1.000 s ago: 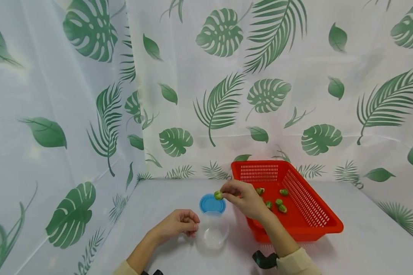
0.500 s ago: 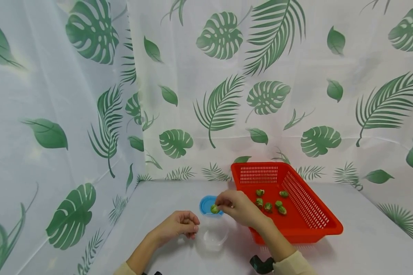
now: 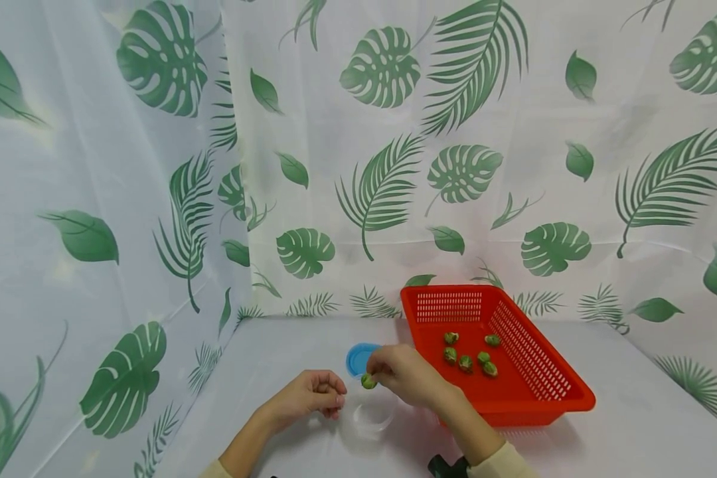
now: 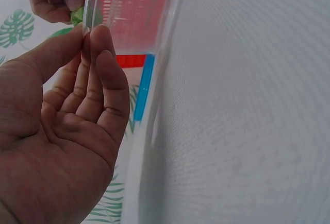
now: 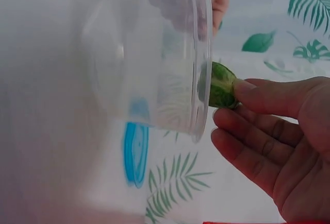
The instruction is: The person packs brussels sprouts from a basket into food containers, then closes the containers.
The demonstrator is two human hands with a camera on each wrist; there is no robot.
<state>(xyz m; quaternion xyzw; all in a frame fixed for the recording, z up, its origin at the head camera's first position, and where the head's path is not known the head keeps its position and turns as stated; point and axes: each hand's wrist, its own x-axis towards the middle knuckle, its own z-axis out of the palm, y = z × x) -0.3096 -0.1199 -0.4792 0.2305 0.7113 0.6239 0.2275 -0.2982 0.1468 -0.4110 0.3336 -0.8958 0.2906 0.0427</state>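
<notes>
One Brussels sprout (image 3: 368,381) is pinched between the thumb and fingertips of the right hand (image 3: 403,373), and is held at the mouth of a clear plastic tub (image 5: 121,64). In the right wrist view, part of the sprout is seen through the tub's transparent rim, while the ring and little fingers are held lower, apart from it. The tub's rim is gripped on the opposite side by the left hand (image 4: 67,105), its thumb and fingertips brought close together and its other fingers curled inward. The sprout is thus placed between the two hands, touched only by the right.

The tub is stood upright on a white table (image 3: 299,342); through its wall, in the left wrist view, the red of a slotted plastic basket (image 3: 573,388) is made out. Just behind the tub, a round blue lid (image 3: 358,359) is laid flat and is partly covered by the right hand in the head view. Six more Brussels sprouts (image 3: 465,363) are contained in the basket, to the right of the tub: three are grouped toward the left, two are set touching or nearly so near the middle, and one is placed by the right wall.
</notes>
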